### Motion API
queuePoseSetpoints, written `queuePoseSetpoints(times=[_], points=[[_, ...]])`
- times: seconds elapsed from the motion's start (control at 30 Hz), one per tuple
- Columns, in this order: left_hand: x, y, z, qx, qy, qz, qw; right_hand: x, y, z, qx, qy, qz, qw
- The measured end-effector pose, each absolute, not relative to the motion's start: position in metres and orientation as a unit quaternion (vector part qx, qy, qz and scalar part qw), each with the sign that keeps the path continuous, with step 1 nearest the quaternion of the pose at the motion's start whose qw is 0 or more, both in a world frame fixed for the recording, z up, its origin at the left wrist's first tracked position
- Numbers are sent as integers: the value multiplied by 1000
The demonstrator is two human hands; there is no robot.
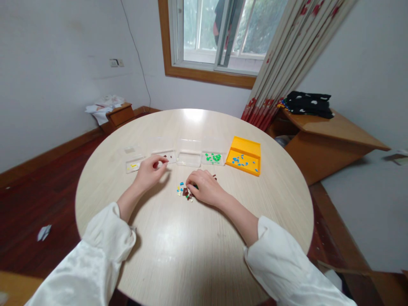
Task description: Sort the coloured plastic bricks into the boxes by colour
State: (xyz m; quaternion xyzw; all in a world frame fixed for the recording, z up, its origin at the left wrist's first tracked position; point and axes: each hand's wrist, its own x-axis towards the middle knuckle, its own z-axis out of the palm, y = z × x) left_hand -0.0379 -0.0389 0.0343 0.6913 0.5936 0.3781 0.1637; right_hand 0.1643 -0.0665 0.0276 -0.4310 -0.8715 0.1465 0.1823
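Observation:
My left hand hovers at the front of a clear box with a few small brown pieces in it. Its thumb and fingertips are pinched together, and whatever they hold is too small to make out. Over a small mixed pile of toy bricks in brown, blue, yellow, white and green lies my right hand. Its fingers curl down onto the pile's right side, closed, with their tips partly hidden; a bit of green shows by the thumb. More brown pieces peek out behind that hand.
Lidded boxes stand open in a row: a clear one with yellow pieces, a clear one with hardly anything visible inside, a clear one with green pieces, and a yellow box with blue pieces. All rest on a round table.

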Motion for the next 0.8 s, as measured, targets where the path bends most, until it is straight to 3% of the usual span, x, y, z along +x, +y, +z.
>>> queuePoseSetpoints(times=[0.13, 0.27, 0.47, 0.8], points=[[-29, -42, 32, 694, 525, 381, 312, 165, -65, 23, -425, -862, 132, 244], [-25, -44, 31, 691, 479, 372, 392, 165, -65, 20, -417, -847, 122, 306], [-21, -48, 30, 698, 445, 330, 453, 165, -66, 20, -365, -847, 121, 366], [-17, -53, 35, 701, 432, 297, 483, 164, -66, 19, -353, -847, 127, 377]])
